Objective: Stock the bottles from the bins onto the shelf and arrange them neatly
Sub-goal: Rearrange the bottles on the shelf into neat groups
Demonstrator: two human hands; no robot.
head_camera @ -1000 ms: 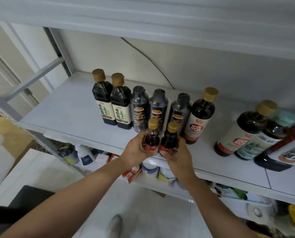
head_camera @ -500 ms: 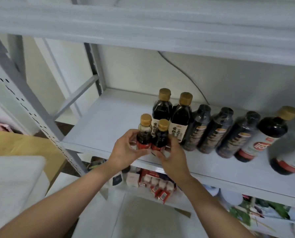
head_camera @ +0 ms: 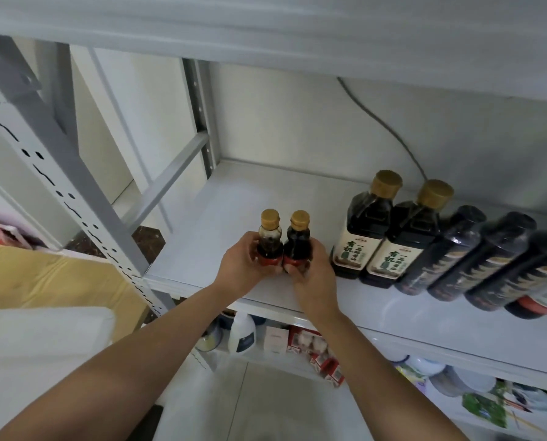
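Note:
Two small dark sauce bottles with gold caps stand side by side on the white shelf (head_camera: 202,224), near its front edge. My left hand (head_camera: 242,265) grips the left small bottle (head_camera: 269,240) around its red label. My right hand (head_camera: 313,275) grips the right small bottle (head_camera: 298,240) the same way. Both bottles are upright and touch each other. To their right stands a row of larger dark bottles: two gold-capped ones with cream labels (head_camera: 364,230) (head_camera: 409,240), then black-capped bottles (head_camera: 450,253).
A grey perforated upright (head_camera: 59,173) and a diagonal brace (head_camera: 167,179) frame the shelf's left end. The upper shelf board (head_camera: 266,33) hangs overhead. Below are boxes and jars on a lower shelf (head_camera: 297,342). A cardboard box (head_camera: 52,275) sits at left.
Both hands have carried the two small bottles leftward along the shelf, from in front of the bottle row to the bare area left of the two cream-labelled bottles.

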